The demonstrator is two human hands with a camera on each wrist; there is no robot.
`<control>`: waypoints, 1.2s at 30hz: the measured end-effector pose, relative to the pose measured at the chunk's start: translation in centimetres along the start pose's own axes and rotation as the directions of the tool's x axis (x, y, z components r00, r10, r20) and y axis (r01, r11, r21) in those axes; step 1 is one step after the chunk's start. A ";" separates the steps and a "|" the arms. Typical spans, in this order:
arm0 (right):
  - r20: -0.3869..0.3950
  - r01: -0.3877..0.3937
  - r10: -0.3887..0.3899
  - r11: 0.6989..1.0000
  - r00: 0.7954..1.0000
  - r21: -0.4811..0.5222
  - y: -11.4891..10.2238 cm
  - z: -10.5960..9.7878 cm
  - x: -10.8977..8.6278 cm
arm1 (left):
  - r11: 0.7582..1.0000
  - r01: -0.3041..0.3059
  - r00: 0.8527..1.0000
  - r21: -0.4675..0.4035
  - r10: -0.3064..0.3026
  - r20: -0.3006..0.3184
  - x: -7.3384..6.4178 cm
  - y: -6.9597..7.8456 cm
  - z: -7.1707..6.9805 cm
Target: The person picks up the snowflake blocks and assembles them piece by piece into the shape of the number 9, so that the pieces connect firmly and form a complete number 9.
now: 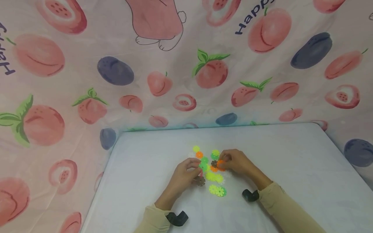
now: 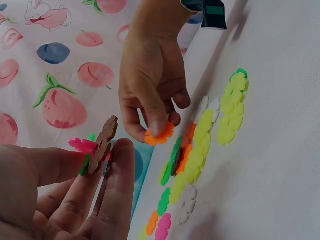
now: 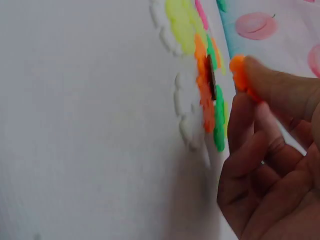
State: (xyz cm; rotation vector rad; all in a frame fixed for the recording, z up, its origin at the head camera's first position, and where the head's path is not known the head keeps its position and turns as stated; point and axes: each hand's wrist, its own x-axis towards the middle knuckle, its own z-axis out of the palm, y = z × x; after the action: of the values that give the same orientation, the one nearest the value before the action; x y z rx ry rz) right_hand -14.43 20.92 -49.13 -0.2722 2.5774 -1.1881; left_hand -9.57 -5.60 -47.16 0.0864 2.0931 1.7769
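A person's two bare hands work above a white table (image 1: pixel 140 168); the left hand (image 1: pixel 184 174) pinches a small joined cluster between thumb and fingers, made of a brown notched disc (image 2: pixel 103 145), a bright pink piece (image 2: pixel 82 145) and a green piece partly hidden behind them; the right hand (image 1: pixel 237 160) pinches an orange disc (image 2: pixel 159 134) between thumb and forefinger, its other fingers loosely bent.

Between the hands, flat on the table, lies a scatter of flower-shaped discs; yellow discs (image 1: pixel 214 177) overlap in the middle, with a loose brown disc (image 1: pixel 214 163) just beside the right hand's fingertips; a yellow and green group (image 1: pixel 217 190) lies nearer the person than either hand; whitish discs (image 3: pixel 185 112) edge the scatter.

Beige sleeves (image 1: pixel 284 200) reach both wrists, with a black attachment (image 1: pixel 177 218) beside each; beyond the hands hangs a fruit-printed cloth (image 1: pixel 175 61).
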 end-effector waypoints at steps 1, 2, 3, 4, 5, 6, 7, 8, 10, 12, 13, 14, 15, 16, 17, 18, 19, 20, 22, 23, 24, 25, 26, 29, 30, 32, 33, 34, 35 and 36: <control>0.014 0.008 -0.009 0.999 1.000 0.035 -0.1 0.0 -0.1 | 1.000 0.007 1.000 0.003 -0.007 -0.001 0.0 0.0 0.0; 0.028 0.017 -0.019 0.997 0.999 0.071 -0.3 0.0 -0.2 | 1.000 0.014 1.000 0.005 -0.014 0.000 0.0 -0.1 0.0; 0.039 0.023 -0.027 0.995 0.999 0.101 -0.4 0.1 -0.3 | 1.000 0.015 1.000 0.009 -0.015 0.000 0.0 -0.1 0.0; 0.049 0.026 -0.033 0.991 0.998 0.130 -0.5 0.1 -0.3 | 1.000 0.016 1.000 0.011 -0.016 0.001 0.0 -0.1 0.0; 0.058 0.034 -0.043 0.987 0.997 0.155 -0.7 0.1 -0.4 | 1.000 0.017 1.000 0.007 -0.017 0.003 0.0 -0.1 0.0; 0.064 0.043 -0.055 0.984 0.996 0.173 -0.8 0.1 -0.4 | 1.000 0.017 1.000 0.007 -0.017 0.003 0.0 -0.1 0.0; 0.068 0.054 -0.067 0.981 0.995 0.187 -0.9 0.1 -0.5 | 1.000 0.017 1.000 0.006 -0.017 0.003 0.0 -0.1 0.0; 0.071 0.066 -0.082 0.977 0.994 0.201 -1.0 0.1 -0.5 | 1.000 0.017 1.000 0.004 -0.017 0.003 0.0 -0.1 0.0; 0.074 0.099 -0.118 0.970 0.990 0.221 -1.2 0.1 -0.6 | 1.000 0.020 1.000 -0.001 -0.020 0.002 0.1 -0.1 0.0; 0.078 0.124 -0.146 0.965 0.986 0.233 -1.4 0.0 -0.8 | 1.000 0.019 1.000 -0.001 -0.019 0.000 0.1 0.0 0.0; 0.080 0.133 -0.156 0.962 0.985 0.239 -1.6 -0.1 -0.9 | 1.000 0.021 1.000 0.000 -0.021 -0.001 0.1 0.0 0.1; 0.084 0.136 -0.161 0.959 0.983 0.247 -1.8 -0.1 -1.0 | 1.000 0.023 1.000 0.001 -0.023 0.000 0.2 0.0 0.1; 0.088 0.135 -0.162 0.958 0.983 0.254 -2.1 -0.2 -1.1 | 1.000 0.027 1.000 0.001 -0.027 0.002 0.2 0.0 0.1; 0.093 0.130 -0.159 0.957 0.983 0.259 -2.3 -0.2 -1.3 | 1.000 0.028 1.000 0.003 -0.028 0.006 0.3 0.0 0.1; 0.101 0.123 -0.155 0.955 0.983 0.270 -2.6 -0.2 -1.4 | 1.000 0.031 0.999 0.005 -0.031 0.010 0.3 0.0 0.1; 0.108 0.118 -0.153 0.953 0.982 0.279 -2.8 -0.2 -1.6 | 0.999 0.035 0.999 0.006 -0.035 0.014 0.3 0.0 0.1; 0.114 0.114 -0.152 0.951 0.982 0.288 -3.0 -0.2 -1.7 | 0.999 0.037 0.999 0.006 -0.037 0.019 0.2 0.0 0.1; 0.119 0.111 -0.151 0.950 0.981 0.293 -3.1 -0.2 -1.8 | 0.999 0.038 0.999 0.008 -0.038 0.023 0.2 0.0 0.1; 0.124 0.110 -0.153 0.947 0.980 0.301 -3.4 -0.2 -2.0 | 0.999 0.036 0.999 0.014 -0.037 0.028 0.2 0.1 0.2; 0.125 0.111 -0.155 0.946 0.980 0.303 -3.5 -0.2 -2.1 | 0.999 0.035 0.999 0.019 -0.036 0.029 0.2 0.1 0.2; 0.123 0.115 -0.157 0.947 0.980 0.299 -3.6 -0.1 -2.2 | 0.999 0.033 0.999 0.021 -0.034 0.029 0.2 0.1 0.2; 0.119 0.119 -0.160 0.949 0.980 0.290 -3.7 -0.1 -2.3 | 0.999 0.030 0.999 0.027 -0.031 0.028 0.2 0.1 0.2; 0.116 0.126 -0.165 0.951 0.979 0.284 -3.8 -0.1 -2.4 | 0.999 0.030 0.999 0.032 -0.031 0.028 0.2 0.1 0.2; 0.104 0.147 -0.178 0.957 0.979 0.248 -4.1 -0.1 -2.5 | 0.999 0.025 0.999 0.044 -0.026 0.024 0.2 0.1 0.3; 0.100 0.154 -0.181 0.960 0.978 0.235 -4.1 -0.1 -2.5 | 0.999 0.023 0.999 0.049 -0.024 0.022 0.1 0.1 0.3; 0.090 0.163 -0.185 0.964 0.979 0.210 -4.3 -0.1 -2.6 | 0.998 0.020 1.000 0.057 -0.022 0.019 0.1 0.1 0.3; 0.084 0.168 -0.187 0.966 0.979 0.195 -4.3 -0.1 -2.6 | 0.998 0.020 1.000 0.061 -0.021 0.017 0.1 0.1 0.3; 0.078 0.173 -0.190 0.967 0.979 0.186 -4.4 -0.1 -2.6 | 0.998 0.018 1.000 0.066 -0.019 0.016 0.1 0.1 0.3; 0.073 0.177 -0.192 0.968 0.979 0.176 -4.4 -0.1 -2.7 | 0.997 0.018 1.000 0.070 -0.019 0.015 0.0 0.2 0.3; 0.067 0.182 -0.195 0.969 0.978 0.168 -4.5 -0.1 -2.7 | 0.997 0.019 1.000 0.071 -0.020 0.016 0.0 0.2 0.3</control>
State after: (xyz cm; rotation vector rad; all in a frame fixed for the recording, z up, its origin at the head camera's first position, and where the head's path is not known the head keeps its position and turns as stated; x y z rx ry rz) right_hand -11.68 18.88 -45.15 -0.5297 2.4100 -1.4105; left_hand -9.52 -5.32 -47.00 0.1001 2.1384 1.6850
